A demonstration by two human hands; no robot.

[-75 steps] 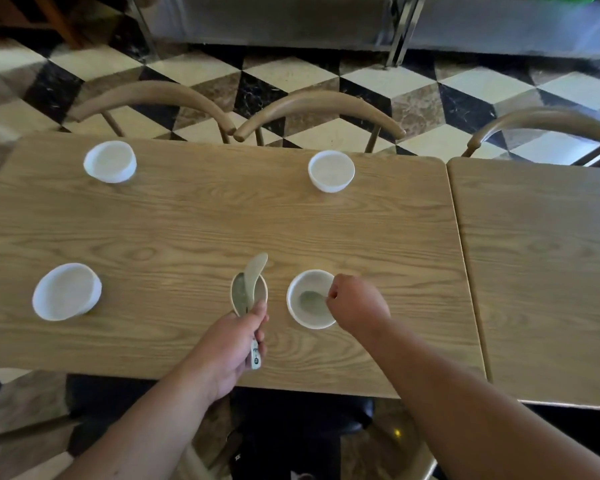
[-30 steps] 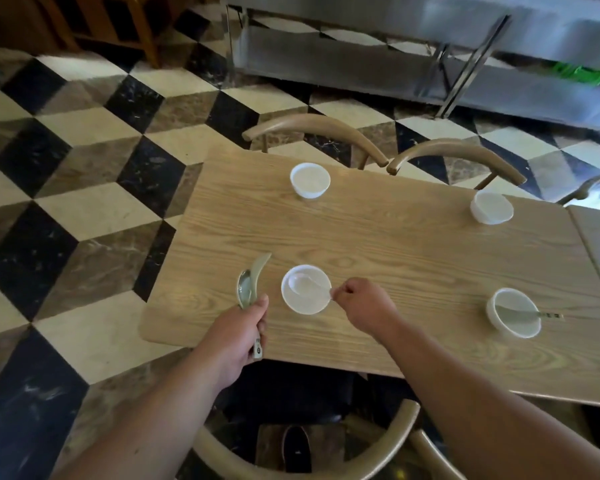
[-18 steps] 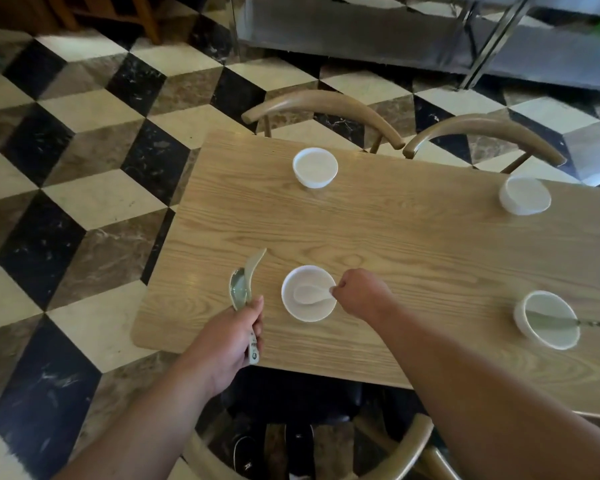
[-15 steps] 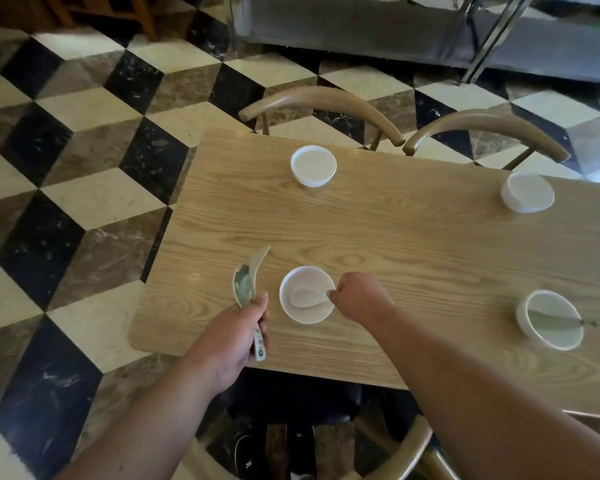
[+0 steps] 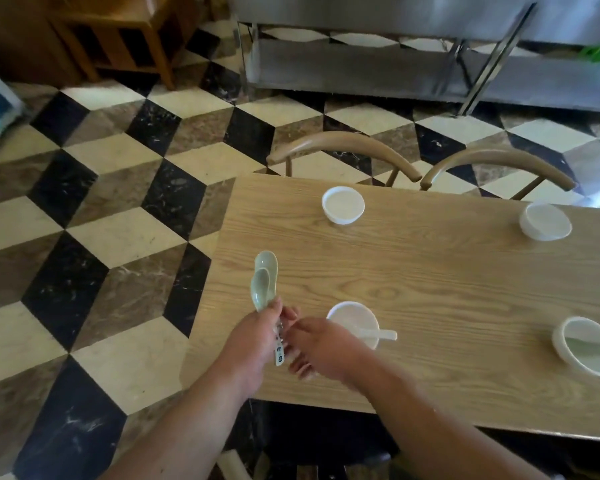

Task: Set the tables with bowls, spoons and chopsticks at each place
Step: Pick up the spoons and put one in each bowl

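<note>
Having left a pale ceramic spoon (image 5: 378,335) in the white round bowl (image 5: 352,323) just beyond it, the right hand (image 5: 321,348) now reaches, fingers loose, to the two stacked pale-green spoons (image 5: 264,280) gripped by the left hand (image 5: 253,344), ready for the far places.

Count here: four white bowls on the desk (image 5: 430,265), namely upper middle (image 5: 343,205), upper right (image 5: 545,221), lower middle (image 5: 352,322) and lower right (image 5: 584,345). Four spoons: two held left of centre (image 5: 264,280), one in each lower bowl (image 5: 378,335) (image 5: 589,346). Two chairs (image 5: 343,147) (image 5: 499,164).
</note>
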